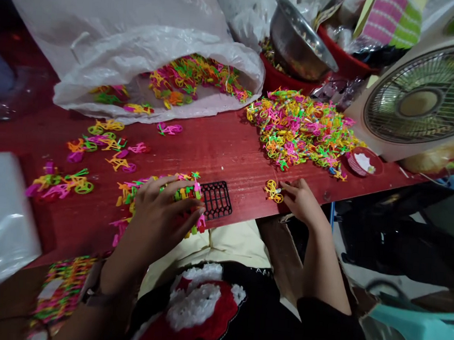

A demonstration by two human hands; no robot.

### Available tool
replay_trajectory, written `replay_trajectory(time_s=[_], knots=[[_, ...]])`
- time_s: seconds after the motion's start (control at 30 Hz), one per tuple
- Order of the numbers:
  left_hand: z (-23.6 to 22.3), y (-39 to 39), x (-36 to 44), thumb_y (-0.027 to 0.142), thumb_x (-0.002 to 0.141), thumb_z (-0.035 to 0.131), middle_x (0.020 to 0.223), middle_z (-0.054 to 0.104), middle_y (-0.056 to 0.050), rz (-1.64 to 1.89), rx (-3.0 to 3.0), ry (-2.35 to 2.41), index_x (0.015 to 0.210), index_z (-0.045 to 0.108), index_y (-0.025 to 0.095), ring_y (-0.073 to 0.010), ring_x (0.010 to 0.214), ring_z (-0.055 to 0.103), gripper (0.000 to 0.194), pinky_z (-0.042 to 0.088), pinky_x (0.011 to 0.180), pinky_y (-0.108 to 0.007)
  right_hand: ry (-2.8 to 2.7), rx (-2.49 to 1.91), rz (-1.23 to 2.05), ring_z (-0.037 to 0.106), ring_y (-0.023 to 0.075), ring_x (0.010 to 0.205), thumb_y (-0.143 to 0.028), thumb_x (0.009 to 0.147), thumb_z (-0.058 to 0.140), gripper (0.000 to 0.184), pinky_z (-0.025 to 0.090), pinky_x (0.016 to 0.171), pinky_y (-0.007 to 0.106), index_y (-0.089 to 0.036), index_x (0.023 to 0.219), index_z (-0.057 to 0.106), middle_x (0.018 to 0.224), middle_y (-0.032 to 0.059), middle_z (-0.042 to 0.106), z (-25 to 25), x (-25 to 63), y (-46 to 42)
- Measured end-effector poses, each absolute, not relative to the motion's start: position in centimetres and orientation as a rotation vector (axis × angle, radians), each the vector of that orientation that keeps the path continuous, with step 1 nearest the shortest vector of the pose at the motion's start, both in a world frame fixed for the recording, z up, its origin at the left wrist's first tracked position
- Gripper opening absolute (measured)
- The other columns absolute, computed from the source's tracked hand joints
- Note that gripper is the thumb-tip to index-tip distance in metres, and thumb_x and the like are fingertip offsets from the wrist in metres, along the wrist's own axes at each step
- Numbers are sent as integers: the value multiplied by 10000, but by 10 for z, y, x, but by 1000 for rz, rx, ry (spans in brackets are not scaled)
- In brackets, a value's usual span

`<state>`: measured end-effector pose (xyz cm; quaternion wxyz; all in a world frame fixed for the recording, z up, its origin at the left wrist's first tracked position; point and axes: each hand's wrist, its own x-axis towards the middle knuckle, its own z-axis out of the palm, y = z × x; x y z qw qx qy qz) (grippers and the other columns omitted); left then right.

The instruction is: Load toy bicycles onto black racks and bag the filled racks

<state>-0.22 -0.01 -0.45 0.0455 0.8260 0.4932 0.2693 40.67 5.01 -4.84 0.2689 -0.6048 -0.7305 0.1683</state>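
My left hand curls over a bunch of multicoloured miniature plastic bicycles on the red table, holding them beside a black plastic grid rack. My right hand pinches a yellow miniature plastic bicycle near the table's front edge. A large heap of mixed bicycles lies ahead of my right hand, and smaller groups lie to the left of my left hand. My left hand hides part of the bunch.
A white plastic bag of bicycles lies open at the back. Behind the heap stand a steel bowl and red basins. A desk fan stands at the right, and a stack of clear plastic sheets lies at the left.
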Motion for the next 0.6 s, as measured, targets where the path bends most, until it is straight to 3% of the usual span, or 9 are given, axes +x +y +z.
replay_trajectory(time_s=[0.17, 0.23, 0.3, 0.43, 0.6], knots=[[1, 1, 3, 388, 963, 672, 1368, 634, -39, 770, 2539, 1536, 1029, 756, 325, -349, 1335, 492, 124, 352, 1143, -622, -1848, -1427, 622, 619, 230, 820, -242, 854, 746, 124, 518, 781, 392, -230, 964, 804, 973, 103, 677, -47, 371, 45], [1, 0, 3, 387, 960, 676, 1378, 628, -38, 770, 2542, 1531, 1043, 747, 327, -354, 1340, 486, 125, 354, 1137, -625, -1757, -1362, 744, 652, 206, 764, -299, 868, 760, 131, 545, 716, 349, -220, 972, 757, 917, 75, 719, -51, 338, 43], [1, 0, 2, 386, 958, 679, 1388, 620, -42, 777, 2543, 1523, 1067, 732, 327, -355, 1349, 480, 134, 358, 1131, -623, -1687, -1302, 830, 706, 201, 822, -359, 888, 754, 214, 581, 756, 335, -209, 1032, 702, 939, 59, 757, -57, 296, 44], [2, 0, 2, 384, 961, 677, 1381, 627, -53, 787, 2523, 1526, 1101, 701, 313, -345, 1342, 486, 159, 377, 1114, -601, -1651, -1108, 1076, 734, 201, 998, -279, 954, 686, 157, 572, 931, 355, -205, 1092, 697, 1108, 68, 775, -67, 219, 58], [5, 1, 3, 418, 962, 670, 1381, 640, -26, 741, 2510, 1540, 1079, 685, 314, -343, 1306, 505, 158, 399, 1067, -584, -1987, -1157, 831, 676, 247, 1014, -79, 898, 656, 165, 529, 959, 390, -175, 1023, 704, 1053, 101, 751, -72, 194, 76]])
